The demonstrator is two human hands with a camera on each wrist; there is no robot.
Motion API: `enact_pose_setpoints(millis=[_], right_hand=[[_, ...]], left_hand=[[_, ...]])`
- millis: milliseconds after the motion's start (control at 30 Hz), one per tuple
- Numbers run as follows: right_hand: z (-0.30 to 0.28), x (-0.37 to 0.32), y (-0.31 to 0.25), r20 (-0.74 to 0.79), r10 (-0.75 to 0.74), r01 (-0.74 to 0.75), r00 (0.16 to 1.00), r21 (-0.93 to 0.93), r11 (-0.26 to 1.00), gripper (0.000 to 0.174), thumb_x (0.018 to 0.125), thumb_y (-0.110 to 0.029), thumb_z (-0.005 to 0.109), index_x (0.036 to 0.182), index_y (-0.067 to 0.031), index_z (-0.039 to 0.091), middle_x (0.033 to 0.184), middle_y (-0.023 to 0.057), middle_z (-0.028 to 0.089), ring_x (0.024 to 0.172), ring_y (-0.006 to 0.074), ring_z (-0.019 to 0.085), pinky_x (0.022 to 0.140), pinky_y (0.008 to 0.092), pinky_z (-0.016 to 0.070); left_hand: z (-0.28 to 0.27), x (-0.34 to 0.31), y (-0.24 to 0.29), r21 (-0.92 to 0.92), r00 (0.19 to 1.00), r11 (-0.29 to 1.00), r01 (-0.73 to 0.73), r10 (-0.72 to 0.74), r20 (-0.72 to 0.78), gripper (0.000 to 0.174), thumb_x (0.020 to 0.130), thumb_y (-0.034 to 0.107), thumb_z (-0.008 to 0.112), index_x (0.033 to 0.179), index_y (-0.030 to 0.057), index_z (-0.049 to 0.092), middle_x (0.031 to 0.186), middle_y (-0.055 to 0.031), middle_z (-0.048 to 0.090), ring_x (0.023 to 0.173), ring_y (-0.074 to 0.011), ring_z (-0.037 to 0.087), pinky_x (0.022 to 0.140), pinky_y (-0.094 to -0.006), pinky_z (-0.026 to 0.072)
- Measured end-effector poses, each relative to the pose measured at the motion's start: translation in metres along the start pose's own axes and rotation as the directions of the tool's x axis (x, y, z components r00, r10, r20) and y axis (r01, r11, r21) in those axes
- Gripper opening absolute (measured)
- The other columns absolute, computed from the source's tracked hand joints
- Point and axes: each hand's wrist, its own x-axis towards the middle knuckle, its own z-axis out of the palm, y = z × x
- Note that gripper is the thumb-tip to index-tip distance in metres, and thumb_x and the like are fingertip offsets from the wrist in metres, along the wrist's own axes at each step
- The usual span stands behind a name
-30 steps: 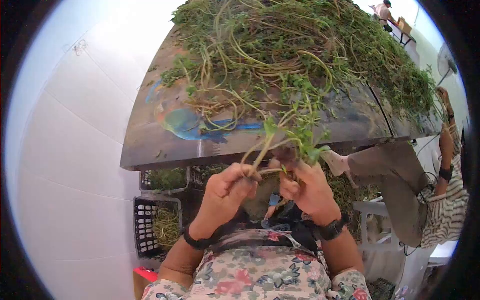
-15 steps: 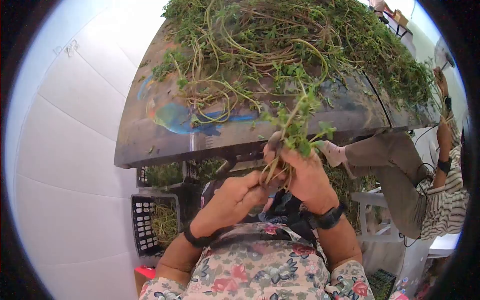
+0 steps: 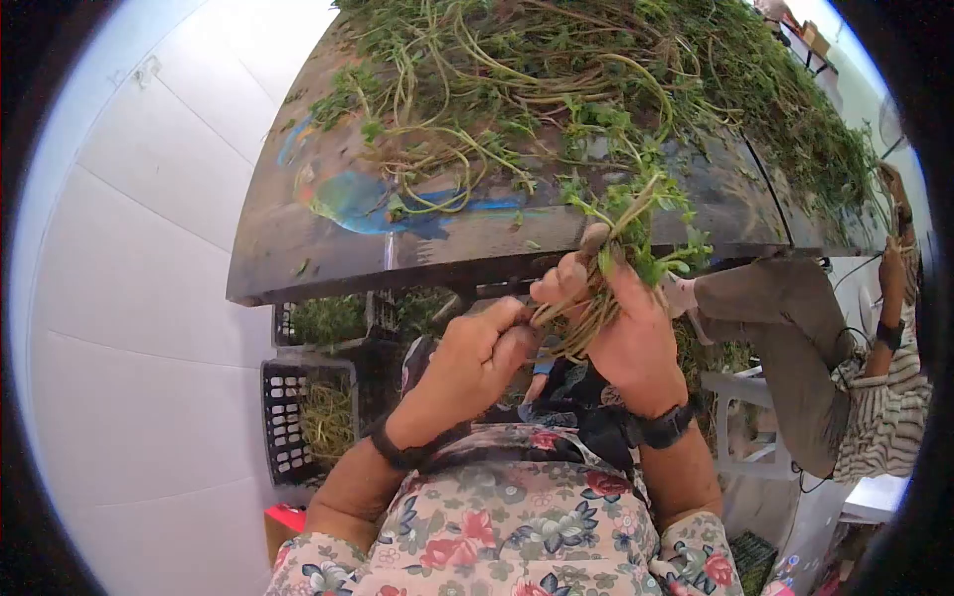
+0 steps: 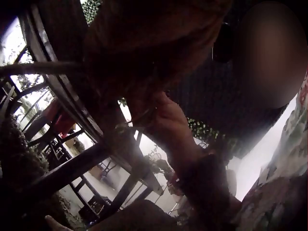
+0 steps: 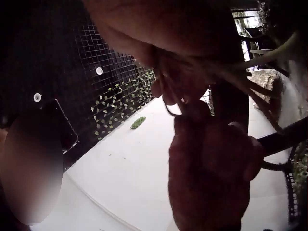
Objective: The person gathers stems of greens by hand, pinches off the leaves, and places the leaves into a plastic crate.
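A small bunch of leafy green stems (image 3: 646, 223) is gripped in my right hand (image 3: 641, 343), just off the table's front edge. Its leaves point up and away, while the thin bare stem ends hang below the fingers toward my left hand (image 3: 462, 363). The left thumb and fingers pinch at these stem ends. In the right wrist view, stems (image 5: 269, 55) stick out past the dark right hand (image 5: 163, 29), with the left hand (image 5: 211, 163) close below. The left wrist view is dark; the right hand (image 4: 171, 125) shows beyond the near left hand.
A large heap of the same greens (image 3: 556, 60) covers much of the dark table (image 3: 328, 263). Black plastic crates (image 3: 283, 427) with plant stems stand below at the left. Another person's leg (image 3: 765, 308) and a pale stool (image 3: 740, 417) are at the right, a white wall (image 3: 139, 348) at the left.
The right hand has moved slightly right and up with the bunch, which now shows more stem ends gathered below the fingers. The left hand first came in against the right, then drew slightly apart.
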Motion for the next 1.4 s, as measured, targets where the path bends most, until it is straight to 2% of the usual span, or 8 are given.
enact_pose_setpoints(millis=[267,433,633,800,1000,1267,1333,1400], right_hand=[[0.019,-0.014,0.019,0.331,-0.155,0.335,0.931,-0.604,0.723,0.037,0.065,0.0,0.063,0.101,-0.0061,0.056,0.102,0.0144,0.058,0.092,0.0325,0.055,0.077,0.0367,0.0445],[0.047,-0.03,0.021,0.622,-0.082,0.326,0.779,-0.29,0.9,0.051,0.058,0.001,0.065,0.106,-0.0071,0.053,0.095,0.0154,0.059,0.09,0.0376,0.055,0.078,0.0378,0.0452],[-0.03,-0.037,-0.005,-0.159,-0.179,-0.002,0.971,-0.753,0.658,0.011,0.085,-0.002,0.047,0.092,-0.0065,0.054,0.075,0.0029,0.056,0.067,0.0127,0.054,0.063,0.0269,0.0456],[-0.06,-0.04,-0.014,-0.044,0.046,-0.025,0.998,0.403,0.915,0.009,0.09,-0.009,0.046,0.097,-0.0077,0.052,0.082,0.0031,0.051,0.068,0.0139,0.049,0.065,0.0324,0.0423],[-0.054,-0.053,0.041,0.11,-0.122,0.148,0.986,-0.922,0.359,0.02,0.084,-0.012,0.057,0.104,-0.0086,0.056,0.089,0.0074,0.058,0.077,0.0203,0.056,0.069,0.0349,0.0472],[-0.007,-0.028,0.025,0.091,0.363,-0.35,0.927,-0.132,0.928,0.033,0.082,-0.018,0.058,0.111,-0.0022,0.053,0.09,0.0037,0.059,0.076,0.0095,0.054,0.062,0.0255,0.045],[-0.015,-0.021,0.03,0.34,-0.176,0.374,0.924,-0.704,0.604,0.027,0.078,-0.007,0.055,0.104,-0.0015,0.052,0.076,0.0024,0.054,0.064,0.0084,0.048,0.054,0.0231,0.0392],[-0.023,-0.023,0.033,0.21,-0.138,0.25,0.968,-0.734,0.631,0.022,0.08,0.0,0.05,0.102,-0.0011,0.053,0.072,0.0027,0.051,0.06,0.0093,0.045,0.053,0.0231,0.037]], left_hand=[[0.02,0.003,-0.044,0.392,0.892,0.844,-0.366,0.438,-0.11,0.012,0.079,0.006,0.054,0.09,0.0024,0.051,0.076,-0.0161,0.058,0.068,-0.0326,0.058,0.057,-0.0406,0.0409],[0.031,0.014,-0.084,-0.281,0.889,0.911,0.302,-0.376,-0.262,0.024,0.085,0.019,0.053,0.103,0.0032,0.052,0.085,-0.0029,0.058,0.072,-0.0167,0.053,0.062,-0.0334,0.041],[-0.019,-0.011,-0.047,-0.849,0.894,0.305,0.431,-0.276,0.354,0.027,0.092,0.028,0.048,0.103,0.0038,0.048,0.072,-0.0065,0.054,0.066,-0.0163,0.053,0.06,-0.0278,0.0437],[-0.019,-0.012,-0.013,-0.94,0.964,0.253,0.228,-0.193,0.181,0.022,0.091,0.025,0.049,0.102,0.0062,0.045,0.064,-0.0069,0.053,0.058,-0.0203,0.055,0.059,-0.0293,0.046],[-0.02,-0.01,-0.009,-0.785,0.939,0.52,0.338,-0.239,0.246,0.019,0.09,0.023,0.051,0.094,0.0045,0.051,0.06,-0.0027,0.051,0.049,-0.0109,0.049,0.048,-0.0219,0.0405],[-0.014,-0.015,-0.006,-0.36,0.96,0.899,0.248,-0.179,0.213,0.017,0.088,0.015,0.049,0.094,0.0034,0.06,0.062,0.0057,0.047,0.051,-0.0035,0.039,0.047,-0.0184,0.0323],[-0.007,-0.019,-0.016,-0.277,0.98,0.958,0.072,-0.016,0.2,0.017,0.088,0.014,0.049,0.095,0.0027,0.06,0.063,0.0062,0.048,0.053,-0.0042,0.04,0.049,-0.0196,0.0345],[-0.012,-0.02,-0.015,-0.184,0.955,0.967,0.176,-0.123,0.269,0.015,0.086,0.012,0.049,0.089,0.0009,0.058,0.064,0.0007,0.054,0.058,-0.0085,0.046,0.055,-0.0228,0.039]])
